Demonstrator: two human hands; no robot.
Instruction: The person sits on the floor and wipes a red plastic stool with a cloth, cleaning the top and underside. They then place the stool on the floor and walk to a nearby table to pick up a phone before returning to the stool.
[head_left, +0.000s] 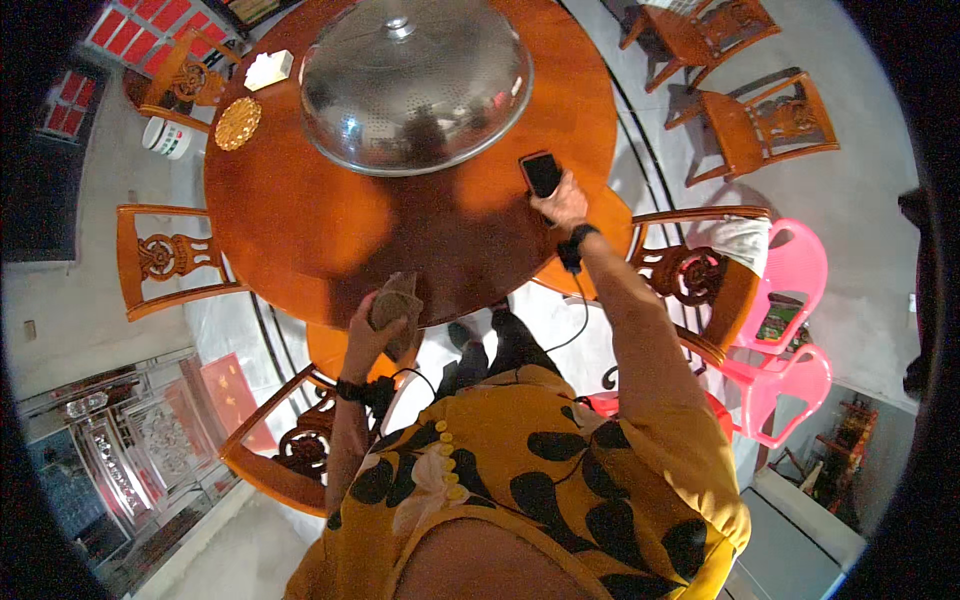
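Note:
My right hand (564, 202) is closed around the lower part of a smartphone (541, 174) with a dark screen, over the right side of a round wooden table (300, 225). At the table's near edge, my left hand (366, 337) grips a greyish-brown, flat, folded item (399, 306); its exact kind cannot be told. Both wrists carry black bands with small devices and cables. A large domed metal cover (420, 97) with a knob and small holes stands on the far part of the table.
A tissue box (271, 71) and a golden round openwork mat (238, 124) lie at the table's far left. Carved wooden chairs (126, 262) surround the table. Pink plastic chairs (802, 262) stand at the right, beside a chair with a pale cloth (739, 240). A white bucket (169, 139) is on the floor.

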